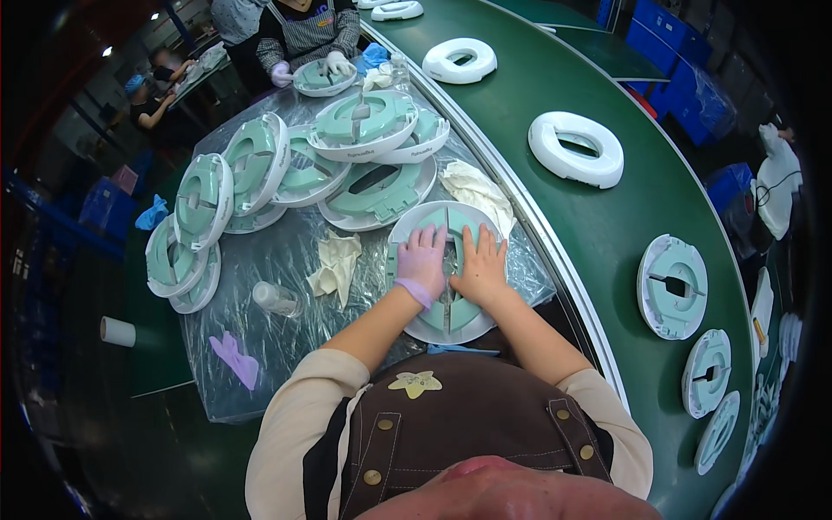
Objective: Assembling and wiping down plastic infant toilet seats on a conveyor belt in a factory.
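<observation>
Right in front of me lies an oval plastic shell (436, 328) with a white rim and a mint-green inside. It is flat on the plastic-covered table. My left hand (422, 263), in a thin lilac glove, rests on the green face with its fingers stretched forward. Beside it my bare right hand (480, 269) lies palm down, fingers spread, near the central opening. Neither hand is wrapped round the shell. The palms hide part of its middle. Just past the shell, a crumpled cream cloth (477, 192) lies against the conveyor's edge.
Leaning stacks of similar shells (251, 165) fill the table's far left. A clear bottle (276, 299), a cream rag (334, 267) and a lilac glove (232, 359) lie nearer. On my right, a green conveyor (555, 225) carries white rings (575, 149) and shells (672, 286). A co-worker (310, 39) handles another shell.
</observation>
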Available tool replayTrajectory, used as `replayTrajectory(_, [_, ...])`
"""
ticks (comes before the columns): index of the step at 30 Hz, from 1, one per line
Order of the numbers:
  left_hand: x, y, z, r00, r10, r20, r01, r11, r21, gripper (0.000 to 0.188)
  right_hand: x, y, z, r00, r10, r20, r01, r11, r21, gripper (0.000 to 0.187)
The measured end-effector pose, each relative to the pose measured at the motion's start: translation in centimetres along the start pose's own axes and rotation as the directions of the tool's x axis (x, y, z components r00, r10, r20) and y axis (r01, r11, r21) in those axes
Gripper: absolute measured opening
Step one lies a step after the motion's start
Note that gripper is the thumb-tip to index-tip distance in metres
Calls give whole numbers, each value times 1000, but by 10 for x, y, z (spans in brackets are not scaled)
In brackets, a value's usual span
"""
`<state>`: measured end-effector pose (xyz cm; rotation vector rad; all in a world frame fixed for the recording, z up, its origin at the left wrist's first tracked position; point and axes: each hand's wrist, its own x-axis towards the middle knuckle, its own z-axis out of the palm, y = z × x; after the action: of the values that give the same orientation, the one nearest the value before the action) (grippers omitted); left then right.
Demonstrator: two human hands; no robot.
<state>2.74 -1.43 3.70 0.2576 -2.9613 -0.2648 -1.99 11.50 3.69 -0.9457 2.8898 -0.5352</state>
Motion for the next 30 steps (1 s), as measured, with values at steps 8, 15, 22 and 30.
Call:
replayTrajectory(8, [-7,-7,-3,994,-14,-106,-3,988,-153,82,-3,13,-3,995,4,-96,23,960,279,95])
replayTrajectory(15, [-23,-56,-13,961,-182,-207,-176,173,-969,83,-4,61,-12,1000,-7,-12,14,579,816,100])
replayTrajectory(22, [-54,-65,-23,979,-157,-130,-98,197,-975,75,-31,73,-44,998,-3,-58,57,210,976,106])
replayTrajectory(30, [-73,-154,1,929,-273,-251,279,960,-13,29,-47,55,-57,990,-30,-135,138,295,946,109])
